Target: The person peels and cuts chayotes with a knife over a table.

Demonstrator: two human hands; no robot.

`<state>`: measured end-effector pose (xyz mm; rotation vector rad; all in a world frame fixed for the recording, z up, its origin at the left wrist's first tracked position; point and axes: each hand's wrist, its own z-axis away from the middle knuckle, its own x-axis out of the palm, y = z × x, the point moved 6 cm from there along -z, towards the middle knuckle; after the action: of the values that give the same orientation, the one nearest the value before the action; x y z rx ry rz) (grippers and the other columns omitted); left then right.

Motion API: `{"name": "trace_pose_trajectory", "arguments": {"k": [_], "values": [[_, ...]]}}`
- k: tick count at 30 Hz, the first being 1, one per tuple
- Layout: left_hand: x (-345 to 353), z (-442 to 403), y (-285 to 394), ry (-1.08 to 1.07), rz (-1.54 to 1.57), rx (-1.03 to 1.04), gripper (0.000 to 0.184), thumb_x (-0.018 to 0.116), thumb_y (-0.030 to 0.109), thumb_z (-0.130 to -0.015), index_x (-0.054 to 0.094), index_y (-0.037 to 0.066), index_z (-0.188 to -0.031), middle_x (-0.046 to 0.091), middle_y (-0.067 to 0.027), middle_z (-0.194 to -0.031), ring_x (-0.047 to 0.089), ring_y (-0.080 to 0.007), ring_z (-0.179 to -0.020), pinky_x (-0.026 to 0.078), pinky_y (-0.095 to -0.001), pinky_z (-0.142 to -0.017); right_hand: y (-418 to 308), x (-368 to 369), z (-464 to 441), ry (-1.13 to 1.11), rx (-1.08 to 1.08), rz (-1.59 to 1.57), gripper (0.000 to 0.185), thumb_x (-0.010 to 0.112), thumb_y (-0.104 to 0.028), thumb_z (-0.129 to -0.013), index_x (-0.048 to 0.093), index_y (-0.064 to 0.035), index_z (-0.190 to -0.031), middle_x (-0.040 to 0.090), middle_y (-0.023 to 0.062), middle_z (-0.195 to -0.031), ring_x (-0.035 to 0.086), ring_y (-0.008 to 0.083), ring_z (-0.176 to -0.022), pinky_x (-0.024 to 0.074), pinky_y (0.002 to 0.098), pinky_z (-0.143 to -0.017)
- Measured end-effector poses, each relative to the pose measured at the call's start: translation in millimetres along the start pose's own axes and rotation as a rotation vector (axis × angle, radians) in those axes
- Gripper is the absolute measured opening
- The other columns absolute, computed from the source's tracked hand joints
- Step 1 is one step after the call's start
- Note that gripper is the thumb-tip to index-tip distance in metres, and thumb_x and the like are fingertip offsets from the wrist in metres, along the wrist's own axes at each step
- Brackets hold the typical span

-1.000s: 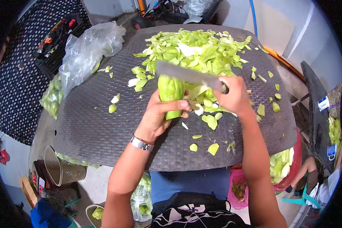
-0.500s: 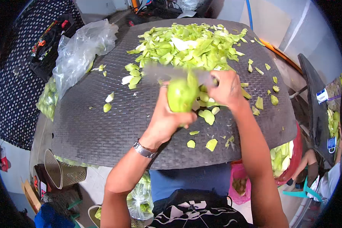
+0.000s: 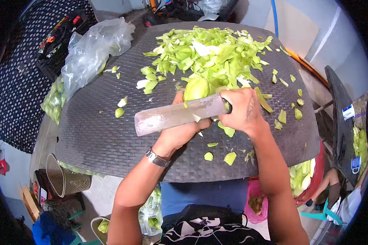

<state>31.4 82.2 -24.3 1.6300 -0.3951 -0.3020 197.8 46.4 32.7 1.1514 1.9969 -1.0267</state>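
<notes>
My left hand (image 3: 180,132) is closed around a light-green, ribbed chayote (image 3: 198,89), its fingers partly hidden behind a broad knife (image 3: 171,116). My right hand (image 3: 243,107) grips the knife by its dark handle, and the wide blade reaches leftward across the near side of the chayote, above my left hand. Small bits of green stick to the blade. Just beyond both hands lies a large heap of green and white peelings (image 3: 208,53). A few loose pieces (image 3: 230,158) rest on the dark woven tabletop (image 3: 110,155) close to me.
A clear plastic bag (image 3: 94,51) lies at the table's left edge, above a bag of green vegetables (image 3: 55,100). A beige basket (image 3: 65,179) stands on the floor at left. At right are a red tub (image 3: 318,171) of green pieces and another person's leg (image 3: 327,183).
The knife has come from the far side of the chayote toward me, and its blade now crosses in front of it. My left hand still holds the chayote. The view has shifted slightly.
</notes>
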Motion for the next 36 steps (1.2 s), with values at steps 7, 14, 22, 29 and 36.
{"name": "trace_pose_trajectory", "arguments": {"k": [7, 14, 22, 29, 36], "values": [[-5, 1, 11, -0.055, 0.015, -0.087, 0.062, 0.077, -0.008, -0.070, 0.059, 0.004, -0.128, 0.065, -0.0057, -0.113, 0.065, -0.0165, -0.095, 0.055, -0.0315, -0.079, 55, -3, 0, 0.003, 0.109, 0.062, 0.016, 0.075, -0.020, -0.065, 0.074, -0.0100, -0.078, 0.070, 0.0167, -0.072, 0.070, 0.0379, -0.070, 0.0554, 0.0473, -0.066], [-5, -2, 5, -0.142, 0.178, -0.197, 0.074, 0.070, -0.015, -0.068, 0.048, 0.001, -0.138, 0.064, -0.0065, -0.114, 0.064, -0.0140, -0.088, 0.053, -0.0274, -0.066, 85, 0, 2, -0.016, 0.234, 0.078, 0.015, 0.074, -0.014, -0.069, 0.075, -0.0078, -0.082, 0.070, 0.0192, -0.077, 0.070, 0.0410, -0.077, 0.0552, 0.0472, -0.073], [25, -6, 16, -0.210, 0.130, -0.128, 0.064, 0.085, -0.002, -0.073, 0.057, 0.003, -0.130, 0.065, -0.0057, -0.107, 0.063, -0.0140, -0.085, 0.054, -0.0289, -0.064, 113, -21, 0, -0.087, 0.653, 0.173, 0.027, 0.069, -0.033, -0.082, 0.079, -0.0116, -0.095, 0.076, 0.0190, -0.092, 0.073, 0.0382, -0.092, 0.0568, 0.0479, -0.088], [-3, -13, 3, 0.009, 0.374, -0.223, 0.058, 0.056, 0.059, -0.102, 0.062, 0.006, -0.125, 0.068, -0.0068, -0.099, 0.067, -0.0169, -0.079, 0.055, -0.0307, -0.068, 71, -13, -4, 0.011, 0.543, -0.111, 0.033, 0.074, -0.033, -0.091, 0.073, -0.0009, -0.082, 0.065, 0.0235, -0.072, 0.063, 0.0379, -0.068, 0.0502, 0.0446, -0.066], [-17, -19, 16, -0.284, 0.619, -0.150, 0.075, 0.052, 0.069, -0.099, 0.047, 0.008, -0.144, 0.063, -0.0189, -0.135, 0.068, -0.0347, -0.117, 0.065, -0.0469, -0.079, 54, -14, -3, 0.097, 0.360, -0.233, 0.040, 0.077, -0.028, -0.093, 0.063, 0.0037, -0.074, 0.051, 0.0171, -0.058, 0.044, 0.0185, -0.053, 0.0381, 0.0376, -0.053]]}}
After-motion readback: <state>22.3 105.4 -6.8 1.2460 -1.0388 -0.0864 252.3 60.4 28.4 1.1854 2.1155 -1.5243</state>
